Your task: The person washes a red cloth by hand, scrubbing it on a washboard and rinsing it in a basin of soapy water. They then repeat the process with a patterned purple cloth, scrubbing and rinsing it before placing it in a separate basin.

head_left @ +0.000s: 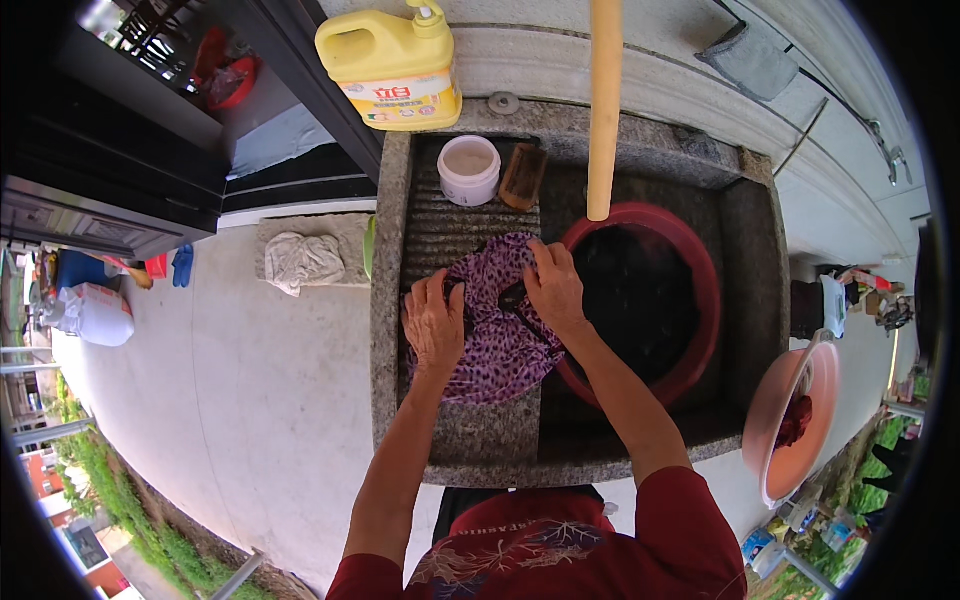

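A purple garment with dark leopard-like spots (490,350) lies spread over the ribbed left side of a stone wash sink (490,440). My left hand (435,325) grips the garment's left edge with curled fingers. At its upper right, my right hand (555,288) pinches the cloth. Beside the right fingers shows a small dark patch, with a thin dark strip running across the cloth; I cannot tell what they are. To the right, in the sink's basin, sits a red tub (708,285) with dark contents.
Above the garment stand a white round tub (470,185) and a brown scrubbing brush (523,177). A yellow pump jug (395,75) is at the far rim. A wooden pole (604,110) hangs over the sink. A pink basin (775,400) is at right, a crumpled rag (303,262) at left.
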Demonstrator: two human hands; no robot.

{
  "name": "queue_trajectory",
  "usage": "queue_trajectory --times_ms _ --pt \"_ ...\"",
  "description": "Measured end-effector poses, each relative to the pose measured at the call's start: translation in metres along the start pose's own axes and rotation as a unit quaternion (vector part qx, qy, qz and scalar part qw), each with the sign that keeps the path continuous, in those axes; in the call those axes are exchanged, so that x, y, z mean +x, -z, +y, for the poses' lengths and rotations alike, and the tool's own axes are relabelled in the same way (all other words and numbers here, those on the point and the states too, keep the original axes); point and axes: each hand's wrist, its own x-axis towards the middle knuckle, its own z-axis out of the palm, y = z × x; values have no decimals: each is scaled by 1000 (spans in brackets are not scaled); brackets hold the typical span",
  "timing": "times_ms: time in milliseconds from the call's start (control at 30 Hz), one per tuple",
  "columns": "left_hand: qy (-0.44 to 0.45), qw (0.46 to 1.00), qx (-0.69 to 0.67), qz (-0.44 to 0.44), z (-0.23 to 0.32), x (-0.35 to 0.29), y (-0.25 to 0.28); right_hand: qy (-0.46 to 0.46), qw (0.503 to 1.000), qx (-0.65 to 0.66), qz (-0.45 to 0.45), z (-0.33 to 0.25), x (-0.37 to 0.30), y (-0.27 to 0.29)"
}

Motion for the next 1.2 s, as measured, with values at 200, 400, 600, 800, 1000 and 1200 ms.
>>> queue_trajectory --times_ms 200,400,600,800,1000,1200 --pt "-40 997 70 -20 -3 28 -27 -67 992 -38 -100 27 22 -33" --pt "37 995 -34 87 -6 22 -24 -77 937 334 -72 -11 66 -28" --pt "42 991 116 -58 -6 10 -24 207 976 -12 -66 -27 4 -54" --pt "50 991 113 -57 -9 10 -22 139 971 -121 -153 -28 -10 -3" --pt "31 995 36 -91 -14 12 -14 150 985 -80 25 -37 117 -39" --pt "14 995 32 -88 -23 10 -15 62 955 -159 -242 -39 176 -66"
